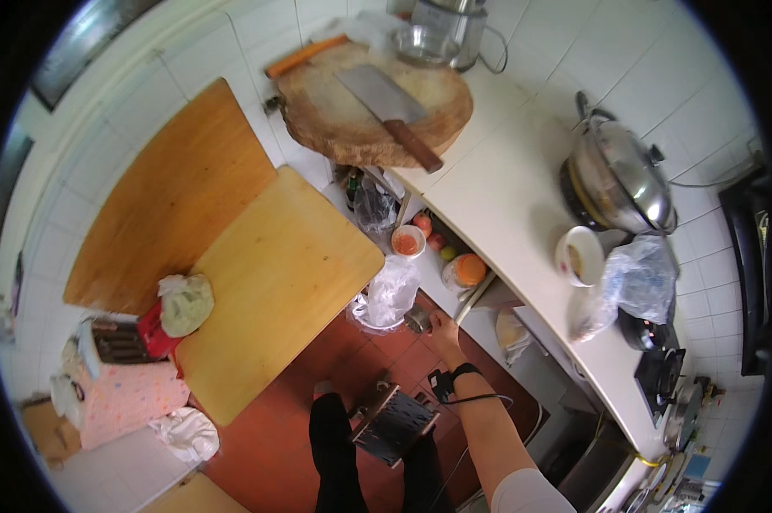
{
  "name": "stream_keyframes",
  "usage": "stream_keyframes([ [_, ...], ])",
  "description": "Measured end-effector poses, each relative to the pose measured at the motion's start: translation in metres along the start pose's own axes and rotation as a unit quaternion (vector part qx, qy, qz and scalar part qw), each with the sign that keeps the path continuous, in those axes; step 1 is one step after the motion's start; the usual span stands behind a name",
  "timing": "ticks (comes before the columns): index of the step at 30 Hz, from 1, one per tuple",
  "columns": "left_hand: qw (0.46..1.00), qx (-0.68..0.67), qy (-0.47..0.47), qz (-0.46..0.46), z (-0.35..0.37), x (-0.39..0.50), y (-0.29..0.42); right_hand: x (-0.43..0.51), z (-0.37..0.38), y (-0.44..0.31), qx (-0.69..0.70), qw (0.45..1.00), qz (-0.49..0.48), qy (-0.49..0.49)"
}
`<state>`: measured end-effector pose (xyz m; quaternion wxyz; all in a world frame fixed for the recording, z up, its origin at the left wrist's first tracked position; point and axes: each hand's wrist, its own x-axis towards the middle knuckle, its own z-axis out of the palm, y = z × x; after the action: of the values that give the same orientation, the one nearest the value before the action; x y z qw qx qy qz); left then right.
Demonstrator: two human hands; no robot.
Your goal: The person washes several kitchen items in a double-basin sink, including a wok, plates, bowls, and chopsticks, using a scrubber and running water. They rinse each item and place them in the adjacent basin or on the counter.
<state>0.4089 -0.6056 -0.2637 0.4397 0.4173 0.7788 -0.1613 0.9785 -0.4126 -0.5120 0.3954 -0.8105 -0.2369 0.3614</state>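
Note:
My right hand reaches down below the counter's edge, its fingers around a small greyish jar or cup; the exact kind cannot be told. Just left of that item stands a bin lined with a white plastic bag. My left hand is out of view. Near my right hand, on the low shelf, are a jar with an orange lid, a white tub with red contents and several fruits. A cable runs from a black band on my right wrist.
A cleaver lies on a thick wooden chopping block on the counter. Further along are a lidded steel pot, a white bowl and a plastic bag. Left stands a wooden folding table; a small stool is between my legs.

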Motion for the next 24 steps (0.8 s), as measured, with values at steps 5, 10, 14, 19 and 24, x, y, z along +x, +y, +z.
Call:
stream_keyframes([
  [5,0.982,-0.16,-0.043,-0.087,-0.032,0.063,0.017,0.088,0.082,0.07,0.253,0.958,0.125,0.043],
  [10,0.996,-0.089,-0.005,0.021,-0.025,0.095,0.006,0.145,0.146,0.133,0.289,0.919,0.269,0.024],
  [14,0.999,-0.013,-0.007,-0.029,-0.012,0.109,-0.007,0.163,0.171,0.171,0.248,0.935,0.249,0.039],
  [19,0.996,0.021,-0.017,-0.081,-0.005,0.119,-0.003,0.169,0.165,0.176,0.32,0.915,0.24,0.05],
  [24,0.997,0.035,-0.009,-0.064,-0.002,0.126,0.004,0.162,0.153,0.183,0.13,0.963,0.236,-0.003],
])
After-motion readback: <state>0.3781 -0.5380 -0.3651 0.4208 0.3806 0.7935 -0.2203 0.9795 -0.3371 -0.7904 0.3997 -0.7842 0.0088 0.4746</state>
